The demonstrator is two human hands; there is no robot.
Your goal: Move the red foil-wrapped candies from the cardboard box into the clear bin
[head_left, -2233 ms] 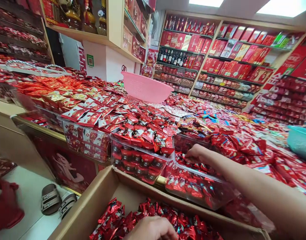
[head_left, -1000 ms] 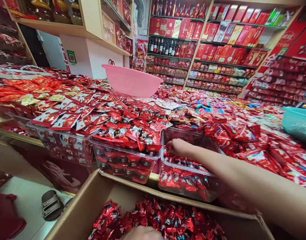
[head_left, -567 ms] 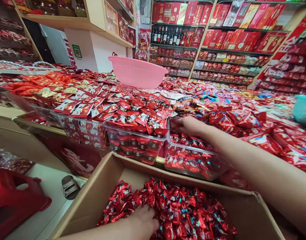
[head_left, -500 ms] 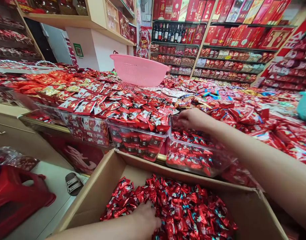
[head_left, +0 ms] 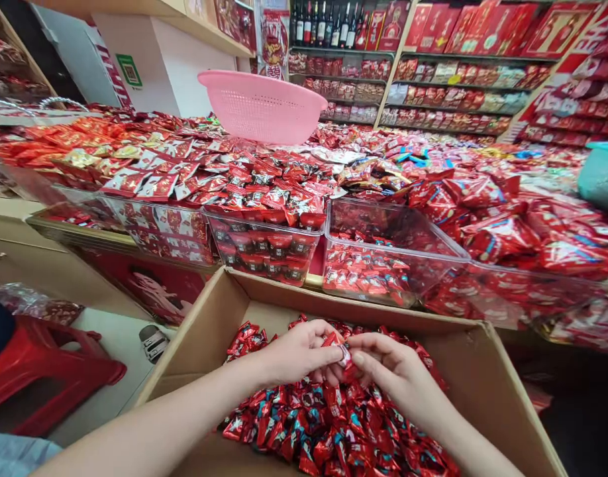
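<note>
Both hands meet over an open cardboard box [head_left: 493, 371] filled with red foil-wrapped candies [head_left: 328, 430]. My left hand [head_left: 299, 350] has its fingers closed, pinching a red wrapped candy [head_left: 342, 351] at the fingertips. My right hand [head_left: 391, 364] touches the same candy from the other side, fingers curled around it. Just beyond the box stands a clear plastic bin [head_left: 383, 265], partly filled with the same red candies.
Clear bins [head_left: 264, 248] heaped with red packets line the counter edge. A pink basket [head_left: 261, 106] sits on the candy display, a teal basket [head_left: 602, 175] at the right. Shelves of red boxes and bottles stand behind. A red stool [head_left: 40, 371] is on the floor left.
My right hand has left the clear bin and come down to the box. My left hand has risen from the candy pile, and both now pinch one candy together.
</note>
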